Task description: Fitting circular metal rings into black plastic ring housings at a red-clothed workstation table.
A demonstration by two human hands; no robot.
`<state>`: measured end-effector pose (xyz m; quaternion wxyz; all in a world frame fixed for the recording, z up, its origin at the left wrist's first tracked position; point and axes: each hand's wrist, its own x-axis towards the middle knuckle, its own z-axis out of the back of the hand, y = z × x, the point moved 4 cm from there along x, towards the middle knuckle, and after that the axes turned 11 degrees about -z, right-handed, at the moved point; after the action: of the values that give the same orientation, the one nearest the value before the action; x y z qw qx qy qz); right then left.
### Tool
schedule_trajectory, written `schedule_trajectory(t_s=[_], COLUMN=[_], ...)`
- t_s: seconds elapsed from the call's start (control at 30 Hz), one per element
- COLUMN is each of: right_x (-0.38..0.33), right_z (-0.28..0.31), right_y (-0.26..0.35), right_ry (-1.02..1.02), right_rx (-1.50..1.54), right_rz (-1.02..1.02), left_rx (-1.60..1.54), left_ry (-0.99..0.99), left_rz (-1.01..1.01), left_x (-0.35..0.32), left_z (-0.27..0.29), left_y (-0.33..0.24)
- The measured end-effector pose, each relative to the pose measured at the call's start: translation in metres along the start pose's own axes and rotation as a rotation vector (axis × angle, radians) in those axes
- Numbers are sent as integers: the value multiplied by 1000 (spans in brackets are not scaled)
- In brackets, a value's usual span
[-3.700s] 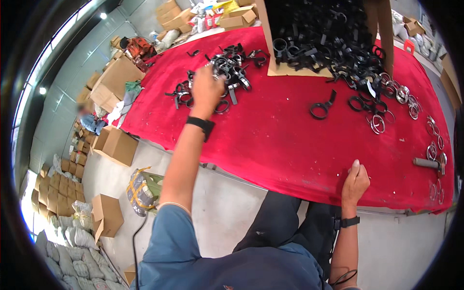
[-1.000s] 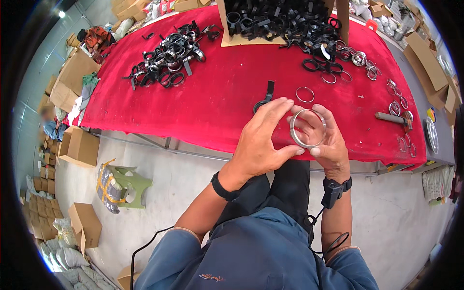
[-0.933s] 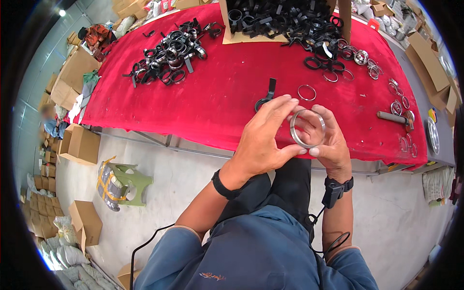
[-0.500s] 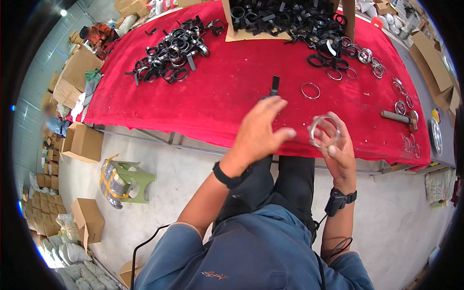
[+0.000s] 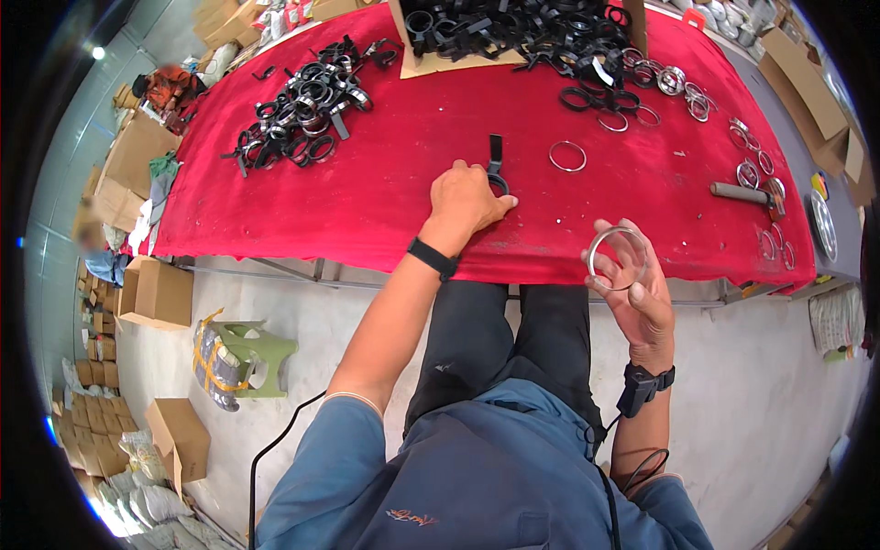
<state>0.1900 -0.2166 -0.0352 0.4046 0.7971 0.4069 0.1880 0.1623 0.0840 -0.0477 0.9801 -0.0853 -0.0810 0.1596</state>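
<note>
On the red cloth, my left hand (image 5: 466,198) closes over a black ring with a tab (image 5: 496,151); part of the ring is hidden under the fingers. My right hand (image 5: 642,291) holds a silver metal ring (image 5: 594,260) between fingers and thumb, raised at the table's near edge. A second, thin metal ring (image 5: 567,156) lies flat on the cloth, beyond and between the two hands.
A heap of black rings (image 5: 307,110) lies at the left, and an open cardboard box (image 5: 640,37) spills more at the back. Loose metal rings (image 5: 672,81) and a hammer (image 5: 739,192) are on the right. A green stool (image 5: 266,353) stands on the floor.
My left hand has reached down and left onto the black ring, its fingers closing there. The right hand still holds the metal ring in nearly the same place. The view has shifted slightly.
</note>
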Motion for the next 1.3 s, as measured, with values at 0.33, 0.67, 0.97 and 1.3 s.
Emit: schedule_trajectory(t_s=[0.33,0.67,0.97,1.3], right_x=[2,15,5,7], right_z=[-13,-35,-36,-31], right_y=[2,-4,-9,-4], right_ry=[88,56,70,-37], right_rx=[-67,-133,-348,-683], right_rz=[-23,-136,-201,-2], left_rx=[-1781,-1921,-2000,-2324], left_ry=[161,284,543,466], left_rz=[-229,-340,-255,-101], left_x=[-64,-100,-116,-129], left_z=[21,37,16,7], left_y=[-19,-43,-42,-55])
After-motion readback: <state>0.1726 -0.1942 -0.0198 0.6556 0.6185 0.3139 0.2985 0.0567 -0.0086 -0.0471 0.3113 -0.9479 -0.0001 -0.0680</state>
